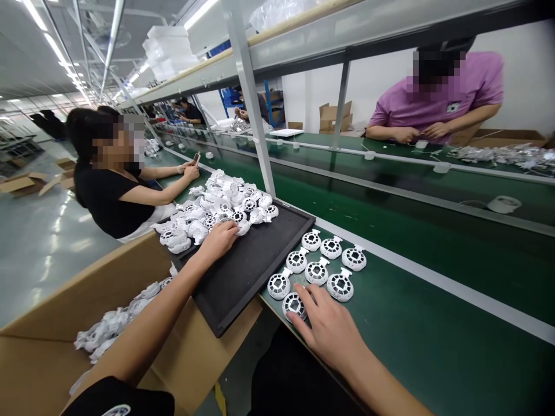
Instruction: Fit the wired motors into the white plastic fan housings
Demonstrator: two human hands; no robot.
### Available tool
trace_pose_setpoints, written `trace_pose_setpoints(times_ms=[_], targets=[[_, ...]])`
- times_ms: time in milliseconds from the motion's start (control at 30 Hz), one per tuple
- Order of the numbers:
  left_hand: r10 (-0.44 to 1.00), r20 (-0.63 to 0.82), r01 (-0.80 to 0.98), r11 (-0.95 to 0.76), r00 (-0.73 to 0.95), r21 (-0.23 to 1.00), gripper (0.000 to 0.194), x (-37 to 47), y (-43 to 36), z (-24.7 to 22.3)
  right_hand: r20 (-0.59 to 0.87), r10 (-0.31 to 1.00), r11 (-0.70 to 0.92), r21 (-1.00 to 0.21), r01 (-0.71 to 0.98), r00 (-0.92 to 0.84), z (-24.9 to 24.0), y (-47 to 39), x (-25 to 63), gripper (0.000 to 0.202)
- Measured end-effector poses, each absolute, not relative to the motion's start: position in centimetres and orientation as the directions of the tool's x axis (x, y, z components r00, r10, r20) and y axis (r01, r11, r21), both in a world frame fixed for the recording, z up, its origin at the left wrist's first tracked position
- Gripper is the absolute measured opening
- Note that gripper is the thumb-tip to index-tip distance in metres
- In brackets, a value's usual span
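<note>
We had our right hand (329, 326) flat and open on the green belt (433, 323), fingers spread, the fingertips resting on the nearest white fan housing (293, 304) without closing round it. That piece lay at the near left end of a small group of housings (318, 266) set out in two rows running from near left to far right, so the rest of the group lay just beyond our fingertips, toward the far right. Each housing had a small tab pointing to the far side.

Our left hand (219, 238) reached out over the black tray (247, 271), fingers curled loosely down on the near edge of the heap of white parts (217, 211) at the tray's far left end; we could not tell whether it actually gripped one. More white parts lay in the cardboard box (52, 335) at the near left. A person in black (108, 196) sat to the far left, another in pink (437, 98) across the belt.
</note>
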State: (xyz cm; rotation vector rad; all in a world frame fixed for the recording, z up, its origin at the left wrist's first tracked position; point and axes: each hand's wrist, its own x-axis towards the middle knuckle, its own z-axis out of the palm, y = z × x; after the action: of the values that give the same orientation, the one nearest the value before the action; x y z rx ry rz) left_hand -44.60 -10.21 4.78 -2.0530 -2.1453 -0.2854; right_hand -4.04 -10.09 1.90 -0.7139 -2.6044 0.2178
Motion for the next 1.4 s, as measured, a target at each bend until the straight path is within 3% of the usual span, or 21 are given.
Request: trace_pose_setpoints(times_ms=[200, 300, 367, 433, 500, 567, 733, 867, 967, 1067, 1167, 1300, 1400], targets=[[0.885, 0.403, 0.963, 0.152, -0.232, 0.222, 0.02, -44.1, -11.2, 6.6, 0.441, 0.476, 0.873, -0.338, 0.35, -0.761, 3.1, -9.6, -3.5, 0.035], [0.849, 0.439, 0.933, 0.155, -0.294, 0.324, 0.022, -39.0, -13.3, 7.7, 0.388, 0.531, 0.811, -0.489, 0.32, -0.753, 4.2, -9.6, -3.7, 0.038], [0.869, 0.423, 0.908, 0.065, -0.255, 0.414, 0.024, -33.4, -15.0, 7.7, 0.309, 0.612, 0.693, -0.654, 0.305, -0.728, 5.2, -9.5, -3.9, 0.049], [0.89, 0.423, 0.787, -0.136, -0.17, 0.602, 0.027, -27.1, -16.6, 6.9, 0.226, 0.686, 0.538, -0.798, 0.273, -0.691, 6.3, -9.6, -3.8, 0.062], [0.879, 0.477, 0.702, -0.335, -0.009, 0.629, 0.02, -21.3, -17.6, 5.8, 0.174, 0.732, 0.421, -0.875, 0.238, -0.659, 7.0, -9.7, -2.9, 0.061], [0.839, 0.542, 0.631, -0.448, 0.051, 0.634, 0.018, -16.8, -18.1, 4.8, 0.16, 0.766, 0.372, -0.9, 0.227, -0.623, 7.1, -10.1, -1.0, 0.051], [0.829, 0.512, 0.485, -0.551, 0.225, 0.679, 0.046, -10.6, -18.0, 3.7, 0.077, 0.868, 0.266, -0.906, 0.329, -0.49, 6.0, -11.8, 6.1, 0.048], [0.946, 0.308, 0.225, -0.323, 0.101, 0.919, 0.049, -9.9, -17.3, 2.8, -0.023, 0.968, 0.07, -0.932, 0.354, -0.252, 5.5, -11.7, 11.4, 0.059], [0.994, 0.092, 0.073, -0.096, 0.064, 0.993, 0.037, -11.5, -16.3, 2.0, -0.089, 0.976, 0.06, -0.769, 0.636, -0.2, 4.6, -10.3, 14.4, 0.06], [0.993, 0.096, 0.345, -0.116, 0.075, 0.931, 0.028, -13.1, -15.5, 1.7, -0.058, 0.904, 0.346, -0.481, 0.805, -0.423, 3.1, -9.0, 16.1, 0.048], [0.968, 0.24, 0.725, -0.215, 0.071, 0.654, 0.038, -13.4, -15.8, 2.2, -0.004, 0.833, 0.521, -0.331, 0.787, -0.553, 2.4, -8.5, 16.7, 0.049], [0.923, 0.316, 0.903, -0.315, 0.219, 0.294, 0.038, -13.1, -16.8, 3.1, 0.012, 0.869, 0.478, -0.274, 0.834, -0.494, 3.2, -8.1, 16.3, 0.07], [0.915, 0.234, 0.912, -0.372, 0.33, 0.17, 0.034, -13.8, -17.2, 3.2, -0.046, 0.925, 0.355, -0.256, 0.899, -0.378, 3.5, -7.8, 15.5, 0.073]])
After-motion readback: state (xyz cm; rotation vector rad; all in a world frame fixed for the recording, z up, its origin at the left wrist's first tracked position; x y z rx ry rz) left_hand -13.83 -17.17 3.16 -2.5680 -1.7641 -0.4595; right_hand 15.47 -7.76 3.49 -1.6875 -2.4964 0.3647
